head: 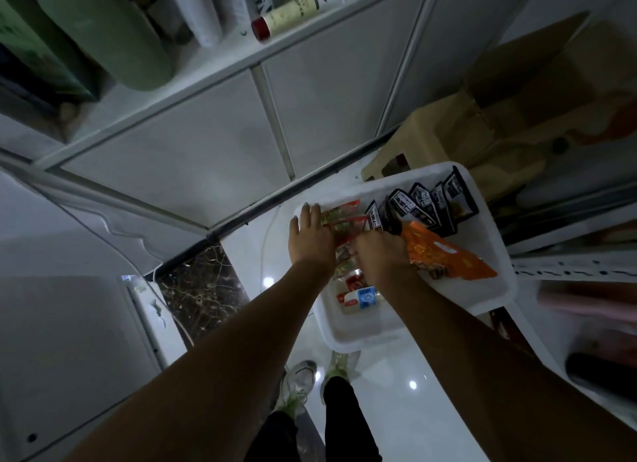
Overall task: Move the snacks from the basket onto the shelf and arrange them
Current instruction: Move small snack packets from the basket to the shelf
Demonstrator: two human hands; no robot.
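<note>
The snacks are thin glossy packets, red-green ones [341,220] and black ones [424,206], lying in a white plastic basket [489,289] on the shiny floor. The left hand [312,237] lies flat and open against the red-green packets. The right hand [382,254] is closed around their other end, beside a flat orange pouch [448,258].

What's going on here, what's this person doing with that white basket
A person is bent over a white basket on the floor, both hands inside it. The left hand lies flat on a stack of red snack packs, and the right hand is closed around the packs beside an orange bag. A row of black packets stands at the far end, and a small blue and white carton lies nearer. Everything is in the basket so far.
</note>
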